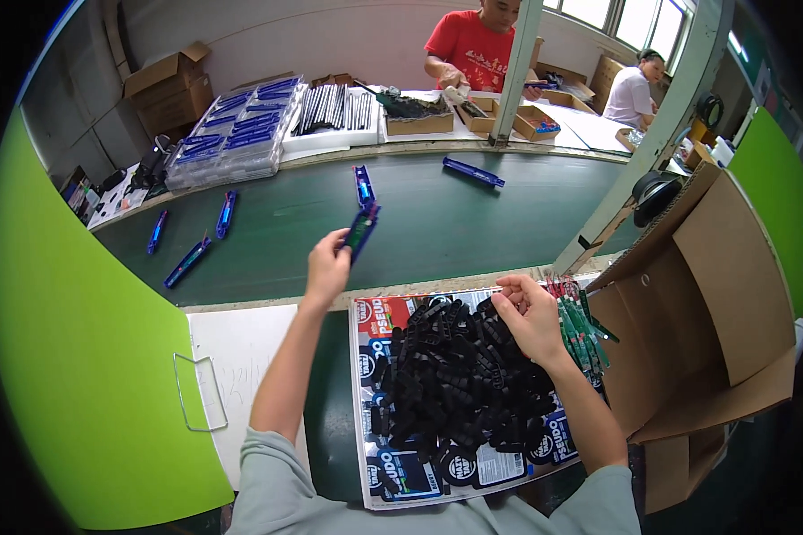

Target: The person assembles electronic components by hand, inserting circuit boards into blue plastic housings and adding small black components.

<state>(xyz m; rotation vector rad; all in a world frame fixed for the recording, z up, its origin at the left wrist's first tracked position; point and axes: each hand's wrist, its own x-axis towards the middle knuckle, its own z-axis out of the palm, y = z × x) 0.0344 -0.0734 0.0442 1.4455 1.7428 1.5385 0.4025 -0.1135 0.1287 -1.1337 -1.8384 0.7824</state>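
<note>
Gripping a blue casing point(362, 232); left hand point(328, 269) nearly closed

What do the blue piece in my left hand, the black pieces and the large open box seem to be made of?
Blue piece: probably smooth plastic, from its slightly shiny edges; blur leaves doubt.
Black pieces: likely plastic, possibly rubber; dull, soft highlights, repeated shapes.
Large open box: cardboard; matte brown, with folded flaps.

My left forearm point(285, 374) extends forward, inclined slightly right. My left hand point(330, 263) is positioned farther forward, thumb and fingers pinched in a grip. My right forearm point(591, 415) inclines forward-left; my right hand point(530, 321) has curled fingers directed left, fingertip contact indeterminate.
</note>
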